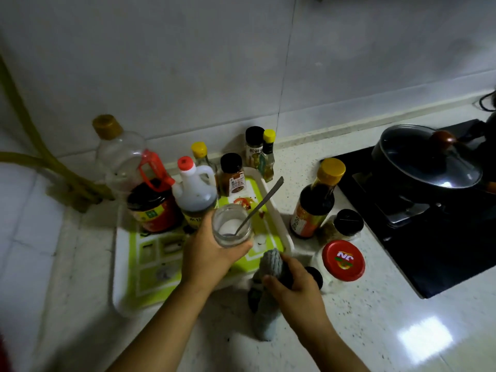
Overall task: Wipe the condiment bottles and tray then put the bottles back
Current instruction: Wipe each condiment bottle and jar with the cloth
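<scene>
The tray (128,264) is white-rimmed with a lime-green printed liner, smeared red-brown near its far right corner, and lies on the pale speckled counter (375,331). Above its near right part the left hand (206,253) grips an open glass jar (231,226) — a little white powder sits at the bottom and a metal spoon (264,200) leans out over the rim. The right hand (298,285) clutches a grey ribbed cloth (268,291) at the tray's near right corner; its tail trails down onto the counter. Four containers stand at the tray's far end: a squat dark jar (153,210) of red-labelled paste, a white-handled jug (197,194) with a red cap, a yellow-capped bottle (200,154) behind it and a black-lidded spice jar (233,175). Off the tray — right of it — stand a tall dark sauce bottle (314,205), a small black-lidded shaker (346,224) and a red-lidded jar (343,260); two slim bottles (261,154) stand by the wall.
</scene>
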Tool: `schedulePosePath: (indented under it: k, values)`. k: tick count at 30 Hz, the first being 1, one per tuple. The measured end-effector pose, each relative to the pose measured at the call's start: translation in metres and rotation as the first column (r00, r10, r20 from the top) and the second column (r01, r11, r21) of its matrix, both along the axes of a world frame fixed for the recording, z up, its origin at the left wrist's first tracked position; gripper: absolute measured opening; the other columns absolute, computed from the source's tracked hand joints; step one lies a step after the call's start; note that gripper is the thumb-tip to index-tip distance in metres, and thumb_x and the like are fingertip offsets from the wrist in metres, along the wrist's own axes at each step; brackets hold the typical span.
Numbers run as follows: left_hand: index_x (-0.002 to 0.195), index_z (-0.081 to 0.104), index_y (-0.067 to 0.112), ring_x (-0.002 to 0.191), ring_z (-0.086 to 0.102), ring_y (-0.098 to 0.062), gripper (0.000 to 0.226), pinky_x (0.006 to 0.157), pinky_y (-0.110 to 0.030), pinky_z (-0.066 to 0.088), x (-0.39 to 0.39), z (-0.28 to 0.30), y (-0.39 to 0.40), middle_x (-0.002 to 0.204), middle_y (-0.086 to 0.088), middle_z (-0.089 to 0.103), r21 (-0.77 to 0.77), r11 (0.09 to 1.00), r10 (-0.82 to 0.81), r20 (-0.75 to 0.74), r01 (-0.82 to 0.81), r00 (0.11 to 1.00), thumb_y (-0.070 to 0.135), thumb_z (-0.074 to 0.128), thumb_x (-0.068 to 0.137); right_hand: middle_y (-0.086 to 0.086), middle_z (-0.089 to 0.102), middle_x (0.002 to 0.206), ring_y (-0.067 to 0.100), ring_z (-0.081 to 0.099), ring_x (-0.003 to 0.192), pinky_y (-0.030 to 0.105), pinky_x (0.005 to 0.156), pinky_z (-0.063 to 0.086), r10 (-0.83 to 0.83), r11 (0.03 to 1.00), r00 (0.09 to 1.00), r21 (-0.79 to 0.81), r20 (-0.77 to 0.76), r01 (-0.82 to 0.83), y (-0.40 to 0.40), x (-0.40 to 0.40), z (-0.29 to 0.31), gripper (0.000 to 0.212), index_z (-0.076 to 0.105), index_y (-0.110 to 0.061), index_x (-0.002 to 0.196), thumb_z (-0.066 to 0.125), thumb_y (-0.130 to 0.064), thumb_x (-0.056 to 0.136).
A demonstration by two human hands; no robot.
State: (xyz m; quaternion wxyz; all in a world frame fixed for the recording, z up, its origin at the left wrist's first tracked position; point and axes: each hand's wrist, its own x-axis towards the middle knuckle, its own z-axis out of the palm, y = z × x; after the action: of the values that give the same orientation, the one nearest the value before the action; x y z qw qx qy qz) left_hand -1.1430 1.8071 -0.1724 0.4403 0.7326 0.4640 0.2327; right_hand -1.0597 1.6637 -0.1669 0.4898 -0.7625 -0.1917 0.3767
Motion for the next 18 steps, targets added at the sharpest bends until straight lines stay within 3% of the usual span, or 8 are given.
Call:
schedulePosePath:
  k: [3,6,9,12,15,18]
  values:
    - [0.121,0.051,0.037,0.111,0.059,-0.013,0.085,0.093,-0.040,0.051,-0.016,0.018,-0.006,0.117,0.012,0.064,-0.003,1.000,-0.006,-0.011,0.006,1.000,0.056,0.081,0.044,-0.010,0.057,0.123,0.007,0.056,0.113,0.018,0.088,0.051,0.066,0.992,0.998,0.111,-0.001,-0.065,-0.001,-0.003,0.010,0.064,0.044,-0.023,0.134,0.071,-0.004,0.079]
    - [0.123,0.053,0.033,0.108,0.060,-0.013,0.085,0.092,-0.038,0.051,-0.028,0.033,-0.014,0.116,0.011,0.065,0.012,1.000,-0.004,-0.036,0.004,0.999,0.052,0.081,0.046,-0.011,0.051,0.135,0.006,0.051,0.122,0.034,0.102,0.047,0.156,0.959,0.988,0.238,0.007,-0.153,-0.001,-0.008,0.019,0.079,0.033,-0.027,0.143,0.070,-0.001,0.078]
    - [0.116,0.056,0.032,0.101,0.062,-0.011,0.073,0.088,-0.034,0.051,-0.037,0.050,-0.021,0.108,0.012,0.066,-0.008,1.000,0.025,0.002,-0.024,1.000,0.043,0.086,0.050,-0.015,0.038,0.146,0.001,0.038,0.132,0.029,0.109,0.038,0.261,0.908,0.961,0.315,0.093,-0.277,0.000,-0.016,0.029,0.083,0.021,-0.029,0.147,0.065,-0.001,0.083]
    - [0.100,0.054,0.042,0.094,0.062,-0.003,0.061,0.084,-0.030,0.052,-0.047,0.067,-0.025,0.098,0.021,0.065,-0.043,0.999,0.002,0.020,-0.001,1.000,0.047,0.082,0.046,-0.024,0.035,0.140,-0.010,0.028,0.131,0.012,0.108,0.028,0.335,0.859,0.879,0.274,0.338,-0.433,0.002,-0.021,0.032,0.080,0.016,-0.033,0.147,0.064,-0.012,0.086]
    - [0.093,0.057,0.043,0.089,0.064,0.003,0.061,0.081,-0.027,0.053,-0.056,0.078,-0.029,0.093,0.021,0.068,-0.075,0.997,0.001,0.083,0.005,0.997,0.055,0.075,0.036,-0.026,0.030,0.142,-0.001,0.024,0.136,0.021,0.113,0.026,0.353,0.813,0.801,0.267,0.483,-0.518,0.005,-0.021,0.036,0.065,0.026,-0.030,0.145,0.058,-0.032,0.088]
    - [0.095,0.058,0.043,0.087,0.063,0.008,0.064,0.076,-0.019,0.050,-0.064,0.087,-0.032,0.093,0.023,0.069,-0.065,0.997,-0.030,0.095,0.037,0.995,0.056,0.076,0.035,-0.014,0.041,0.140,0.007,0.037,0.133,0.024,0.110,0.033,0.439,0.724,0.787,0.350,0.433,-0.595,0.008,-0.019,0.043,0.060,0.031,-0.021,0.141,0.056,-0.034,0.088]
